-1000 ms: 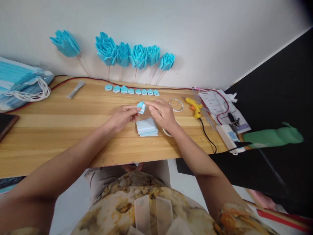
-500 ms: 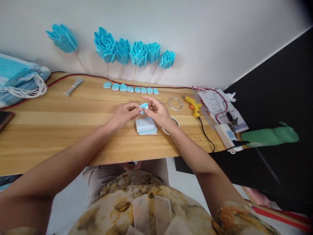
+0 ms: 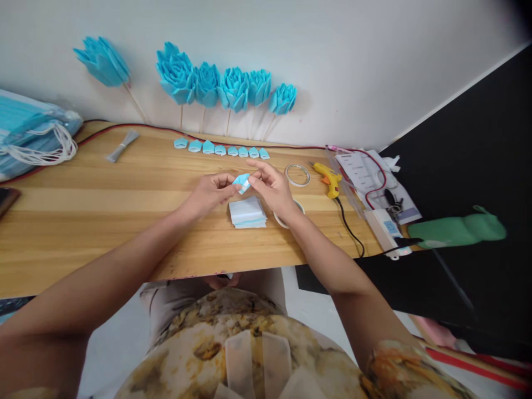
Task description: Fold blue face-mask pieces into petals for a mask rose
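Between my two hands is a small folded blue-and-white petal [image 3: 242,182] of thin mask-like fabric. My left hand [image 3: 211,194] pinches its left side between thumb and fingers. With thumb and forefinger, my right hand [image 3: 272,187] grips its right edge, the other fingers partly extended. Just below lies a stack of pale fabric squares [image 3: 248,213] on the wooden table. A roll of tape [image 3: 281,222] is partly hidden under my right wrist. Beyond my hands, several folded petals [image 3: 220,149] form a row.
Several blue fabric flowers [image 3: 235,88] on sticks lean against the wall. To the right lie a tape ring [image 3: 297,174], a yellow glue gun [image 3: 330,178] with its cord, a power strip [image 3: 385,233] and a green bottle [image 3: 457,230]. Bagged masks [image 3: 31,133] and thin ties [image 3: 123,146] are at left.
The folded petal has turned between my fingers, so more of its blue face and a white edge show. Both hands stay in nearly the same place; the view has shifted slightly.
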A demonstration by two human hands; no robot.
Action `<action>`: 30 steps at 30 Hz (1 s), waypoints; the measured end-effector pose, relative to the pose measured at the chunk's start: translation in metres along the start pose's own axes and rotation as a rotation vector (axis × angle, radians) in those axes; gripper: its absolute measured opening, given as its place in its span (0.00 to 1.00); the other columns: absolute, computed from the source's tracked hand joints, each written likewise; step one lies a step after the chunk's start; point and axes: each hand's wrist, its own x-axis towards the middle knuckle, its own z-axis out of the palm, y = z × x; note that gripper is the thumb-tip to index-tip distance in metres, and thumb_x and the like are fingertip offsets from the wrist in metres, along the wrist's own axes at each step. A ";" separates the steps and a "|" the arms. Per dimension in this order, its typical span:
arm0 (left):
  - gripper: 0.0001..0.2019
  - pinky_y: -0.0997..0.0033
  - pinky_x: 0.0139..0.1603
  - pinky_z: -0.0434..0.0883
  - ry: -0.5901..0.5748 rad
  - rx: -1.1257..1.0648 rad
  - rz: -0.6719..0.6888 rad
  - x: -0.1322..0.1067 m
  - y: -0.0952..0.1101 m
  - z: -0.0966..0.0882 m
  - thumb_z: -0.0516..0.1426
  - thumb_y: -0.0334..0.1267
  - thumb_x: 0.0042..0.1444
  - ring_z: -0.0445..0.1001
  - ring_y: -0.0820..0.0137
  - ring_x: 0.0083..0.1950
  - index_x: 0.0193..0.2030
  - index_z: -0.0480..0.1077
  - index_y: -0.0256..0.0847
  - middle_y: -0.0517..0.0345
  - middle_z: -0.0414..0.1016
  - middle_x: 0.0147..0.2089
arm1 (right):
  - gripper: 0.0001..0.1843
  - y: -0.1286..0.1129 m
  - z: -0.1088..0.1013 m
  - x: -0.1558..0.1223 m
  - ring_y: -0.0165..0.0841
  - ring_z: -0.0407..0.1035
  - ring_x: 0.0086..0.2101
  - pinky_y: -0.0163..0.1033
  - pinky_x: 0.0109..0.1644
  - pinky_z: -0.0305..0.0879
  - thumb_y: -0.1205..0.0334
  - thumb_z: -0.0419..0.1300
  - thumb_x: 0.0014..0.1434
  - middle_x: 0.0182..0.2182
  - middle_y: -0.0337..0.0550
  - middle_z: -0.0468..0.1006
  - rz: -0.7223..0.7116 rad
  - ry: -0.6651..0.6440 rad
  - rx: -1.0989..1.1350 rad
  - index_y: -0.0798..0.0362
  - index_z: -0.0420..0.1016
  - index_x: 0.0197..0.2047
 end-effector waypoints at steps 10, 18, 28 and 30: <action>0.14 0.74 0.26 0.58 0.066 -0.029 -0.024 0.002 0.002 -0.001 0.66 0.48 0.47 0.58 0.78 0.24 0.28 0.72 0.40 0.65 0.66 0.24 | 0.24 -0.003 -0.005 0.000 0.34 0.73 0.40 0.44 0.49 0.72 0.43 0.55 0.67 0.39 0.41 0.79 0.042 0.030 -0.007 0.45 0.73 0.60; 0.16 0.74 0.26 0.58 0.066 -0.040 -0.028 0.001 0.003 -0.002 0.66 0.49 0.48 0.59 0.78 0.23 0.25 0.70 0.39 0.65 0.64 0.23 | 0.22 -0.001 -0.003 0.001 0.33 0.72 0.41 0.42 0.47 0.72 0.55 0.58 0.64 0.41 0.40 0.78 0.077 -0.020 0.098 0.45 0.72 0.60; 0.19 0.75 0.24 0.57 -0.007 -0.037 -0.059 0.000 0.008 -0.001 0.67 0.53 0.46 0.59 0.78 0.23 0.24 0.69 0.39 0.64 0.63 0.20 | 0.23 0.003 0.000 0.000 0.33 0.71 0.45 0.40 0.46 0.74 0.56 0.58 0.64 0.47 0.42 0.76 0.073 -0.073 0.072 0.44 0.71 0.61; 0.19 0.75 0.24 0.57 0.019 -0.027 -0.045 -0.001 0.008 -0.001 0.66 0.53 0.48 0.59 0.78 0.23 0.24 0.68 0.40 0.64 0.63 0.21 | 0.22 0.001 -0.001 0.000 0.33 0.72 0.45 0.39 0.43 0.75 0.48 0.54 0.67 0.47 0.43 0.76 0.091 -0.047 0.127 0.44 0.71 0.61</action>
